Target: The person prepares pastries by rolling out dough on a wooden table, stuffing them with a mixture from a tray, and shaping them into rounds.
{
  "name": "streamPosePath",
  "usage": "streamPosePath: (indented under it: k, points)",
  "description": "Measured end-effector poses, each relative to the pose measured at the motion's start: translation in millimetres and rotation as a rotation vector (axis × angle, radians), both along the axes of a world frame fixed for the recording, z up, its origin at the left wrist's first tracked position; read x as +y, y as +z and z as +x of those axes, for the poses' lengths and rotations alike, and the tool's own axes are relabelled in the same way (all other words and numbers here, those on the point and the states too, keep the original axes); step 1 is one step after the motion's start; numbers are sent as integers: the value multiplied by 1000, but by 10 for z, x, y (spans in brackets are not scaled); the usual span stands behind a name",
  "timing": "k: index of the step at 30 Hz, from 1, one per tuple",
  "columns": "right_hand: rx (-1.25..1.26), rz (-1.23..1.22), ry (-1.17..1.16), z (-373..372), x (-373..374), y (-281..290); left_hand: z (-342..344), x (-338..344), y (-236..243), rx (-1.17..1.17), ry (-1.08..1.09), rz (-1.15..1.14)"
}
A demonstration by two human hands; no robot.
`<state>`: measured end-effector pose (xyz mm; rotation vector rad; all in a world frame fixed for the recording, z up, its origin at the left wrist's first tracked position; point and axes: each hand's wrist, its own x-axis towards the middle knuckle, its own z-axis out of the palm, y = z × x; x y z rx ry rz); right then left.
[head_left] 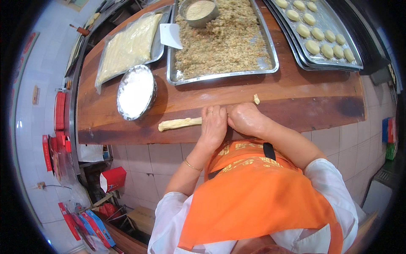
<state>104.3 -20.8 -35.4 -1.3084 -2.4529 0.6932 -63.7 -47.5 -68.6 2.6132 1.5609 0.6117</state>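
A pale dough rope (179,123) lies along the near edge of the wooden table. My left hand (214,122) is closed over the rope's right end, fingers curled down around it. Pressed close beside it, my right hand (247,118) is curled into a loose fist; whatever is inside its fingers is hidden. A small scrap of dough (256,99) rests on the wood just beyond my right hand. To the left of the rope stands a round metal bowl (154,91) with white flour in it.
A large metal tray (224,78) of crumbly brown filling lies ahead, holding a metal bowl (207,21); a white scraper (170,36) leans at its left rim. Plastic-covered dough (127,44) is far left. Stacked trays (334,67) at far right carry several dough rounds (313,47).
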Motion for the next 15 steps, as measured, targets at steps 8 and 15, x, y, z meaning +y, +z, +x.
streamPosePath:
  k: [8, 15]
  points:
    - [809, -1060, -148, 433, 33, -286, 178, 71, -2, 158, 11, -41]
    - [1155, -946, -317, 1435, -70, 5, 438, 167, 394, 50, 62, -60]
